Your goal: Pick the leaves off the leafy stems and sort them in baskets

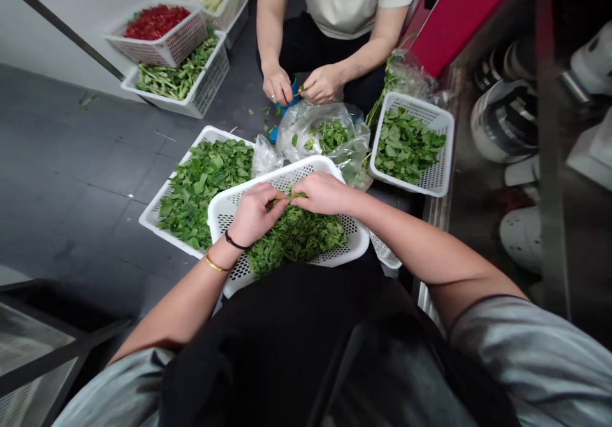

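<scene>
Over a white perforated basket (361, 243) at my lap, my left hand (255, 213) and my right hand (321, 192) meet with pinched fingertips. Between them is a small green sprig (299, 195), mostly covered by the fingers. Both hands appear closed on it. Below lies a heap of leafy greens (296, 239), bunched and darker, partly hidden by my forearms and hands. A black band and a gold bracelet circle my left wrist.
Opposite, a person (347, 6) handles a green stem above a clear plastic bag (299, 127) of leaves. Baskets of loose leaves stand left (165, 213) and right (442, 166). Farther left, a basket of red chillies (157, 22) rests on one with green vegetables (179, 73).
</scene>
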`<state>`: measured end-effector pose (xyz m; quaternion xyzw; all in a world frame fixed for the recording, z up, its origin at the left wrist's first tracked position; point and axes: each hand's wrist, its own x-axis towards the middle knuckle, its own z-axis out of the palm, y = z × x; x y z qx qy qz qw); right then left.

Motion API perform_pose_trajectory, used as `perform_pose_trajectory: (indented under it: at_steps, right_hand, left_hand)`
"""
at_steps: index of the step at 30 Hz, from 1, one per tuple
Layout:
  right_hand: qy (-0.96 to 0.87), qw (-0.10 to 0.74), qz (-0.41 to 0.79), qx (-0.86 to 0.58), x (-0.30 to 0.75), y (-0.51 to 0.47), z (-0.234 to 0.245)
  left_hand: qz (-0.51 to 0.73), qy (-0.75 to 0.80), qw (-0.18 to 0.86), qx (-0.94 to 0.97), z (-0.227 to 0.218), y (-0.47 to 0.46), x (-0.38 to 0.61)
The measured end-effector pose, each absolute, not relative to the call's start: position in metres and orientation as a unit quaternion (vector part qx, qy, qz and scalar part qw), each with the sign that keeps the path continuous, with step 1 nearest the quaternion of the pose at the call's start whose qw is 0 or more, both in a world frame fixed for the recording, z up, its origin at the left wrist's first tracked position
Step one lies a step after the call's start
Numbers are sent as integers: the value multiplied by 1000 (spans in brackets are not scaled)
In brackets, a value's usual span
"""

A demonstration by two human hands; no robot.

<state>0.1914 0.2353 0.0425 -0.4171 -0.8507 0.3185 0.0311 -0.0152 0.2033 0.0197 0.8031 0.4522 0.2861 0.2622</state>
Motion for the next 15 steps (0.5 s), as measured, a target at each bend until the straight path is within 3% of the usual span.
perform_pose_trajectory:
  at_steps: [3,8,10,13,15]
  right_hand:
    - [-852,87,328,-399,183,234,46]
    - [-826,195,238,-472,175,226,59]
    - [-832,146,220,-487,181,227,64]
    - [-862,-44,248,-440,190,231,63]
    - [-873,-114,234,-413,186,235,56]
  left_hand:
    - [313,466,280,779,32,204,-12]
    - [407,510,559,511,43,199,-10]
    - [433,497,622,422,47,195,-19]
    - [455,446,680,363,51,194,-40]
    - [452,399,722,339,53,196,-51]
